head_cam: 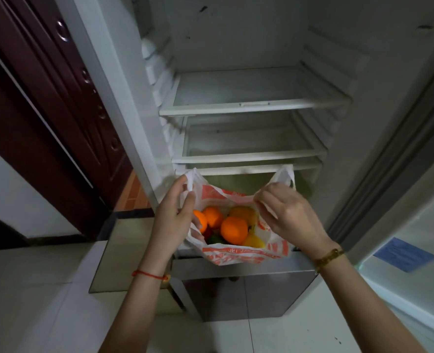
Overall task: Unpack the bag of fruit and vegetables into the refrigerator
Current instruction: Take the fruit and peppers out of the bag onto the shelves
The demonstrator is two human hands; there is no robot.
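Note:
A white plastic bag (246,254) with orange print sits at the bottom front edge of the open refrigerator (236,42). Its mouth is spread wide. Inside lie several oranges (233,230), a yellow fruit (255,241), and something red and green mostly hidden beneath. My left hand (173,220) pinches the bag's left rim by the left handle (191,178). My right hand (287,212) pinches the right rim below the right handle (286,174).
Two bare glass shelves (251,107) hang above the bag, and a third thin shelf lies just behind it. The fridge door (414,225) stands open at the right. A dark wooden door (45,110) is at the left. Pale floor tiles (45,301) lie below.

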